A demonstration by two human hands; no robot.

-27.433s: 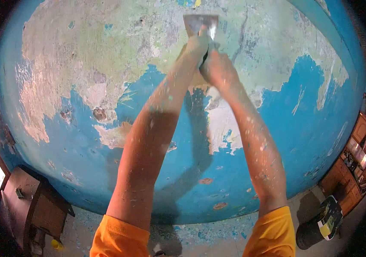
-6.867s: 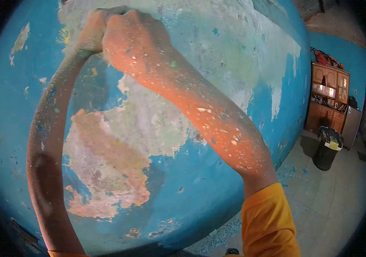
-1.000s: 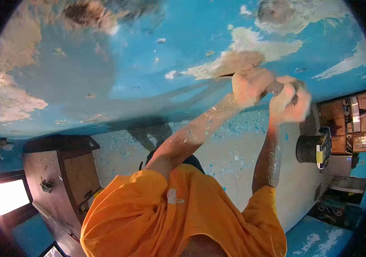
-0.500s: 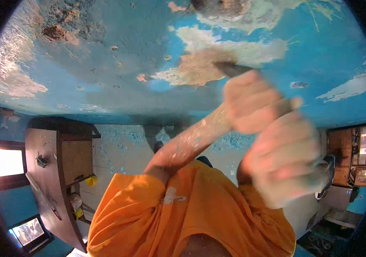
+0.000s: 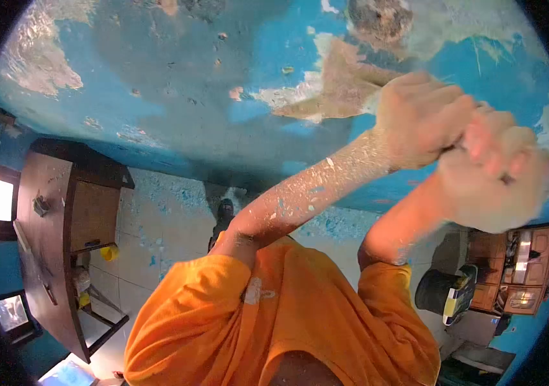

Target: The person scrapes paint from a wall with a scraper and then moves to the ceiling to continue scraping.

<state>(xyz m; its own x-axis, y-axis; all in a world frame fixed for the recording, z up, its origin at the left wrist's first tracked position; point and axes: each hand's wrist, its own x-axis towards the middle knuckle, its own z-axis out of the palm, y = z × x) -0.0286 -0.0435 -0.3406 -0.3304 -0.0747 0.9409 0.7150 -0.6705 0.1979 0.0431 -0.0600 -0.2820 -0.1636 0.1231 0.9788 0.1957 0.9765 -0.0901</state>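
My left hand [image 5: 419, 119] is closed in front of the blue wall [image 5: 223, 116], beside a bare patch [image 5: 345, 80] where the paint has come off. A blurred blade, probably of a scraper [image 5: 377, 74], juts from it toward the patch. Just to the right and lower, my right hand [image 5: 496, 170] is also closed, apparently round the rear of the same tool; the fingers cover the handle. Both hands are smeared by motion. Pale flakes cling to my left forearm [image 5: 313, 193].
Blue paint chips [image 5: 165, 199] litter the tiled floor [image 5: 136, 264] along the wall's foot. A dark wooden desk [image 5: 49, 212] stands at left. On the right are a black round container [image 5: 432, 289] with a yellow-edged item [image 5: 452, 305] and a wooden cabinet [image 5: 486, 257].
Both hands have moved right, and my right hand has risen level with the wall's lower part. The view has shifted, showing more of the floor and the black container.
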